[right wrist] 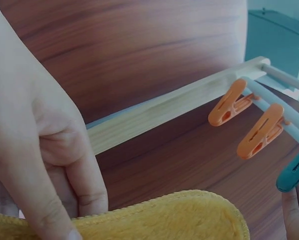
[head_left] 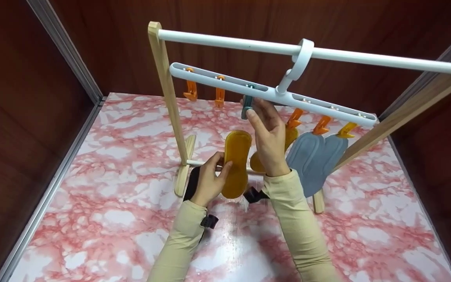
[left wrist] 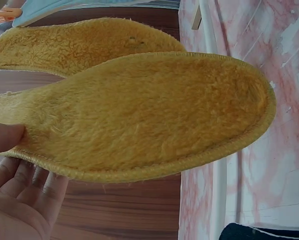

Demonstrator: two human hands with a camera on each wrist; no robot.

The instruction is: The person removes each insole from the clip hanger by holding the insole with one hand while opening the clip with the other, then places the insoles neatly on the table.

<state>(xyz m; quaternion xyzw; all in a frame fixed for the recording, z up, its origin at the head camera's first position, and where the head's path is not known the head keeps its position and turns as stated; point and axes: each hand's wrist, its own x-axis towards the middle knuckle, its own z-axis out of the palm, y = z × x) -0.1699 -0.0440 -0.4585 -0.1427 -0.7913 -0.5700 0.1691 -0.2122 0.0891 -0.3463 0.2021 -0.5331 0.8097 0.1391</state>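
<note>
My left hand (head_left: 211, 176) pinches a yellow fuzzy insole (head_left: 236, 164) by its edge, thumb on one face and fingers behind. The left wrist view shows its plush side and stitched rim. Above it, my right hand (head_left: 270, 137) grips a dark green clothespin (head_left: 248, 105), thumb at its lower end, fingers partly hidden behind it. The clothespin hangs from a white hanger bar (head_left: 225, 81). The held insole's top end is below the clothespin and apart from it. A second yellow insole (left wrist: 89, 45) hangs behind, partly covered by my right hand in the head view.
Two orange clothespins (head_left: 219, 92) hang bare at the left. At the right, clothespins hold two grey-blue insoles (head_left: 305, 152). The hanger hooks over a white rod (head_left: 229, 42) on a wooden stand (head_left: 166, 98). Beneath lies a pink-and-white marbled tabletop (head_left: 112, 215), with brown panels around it.
</note>
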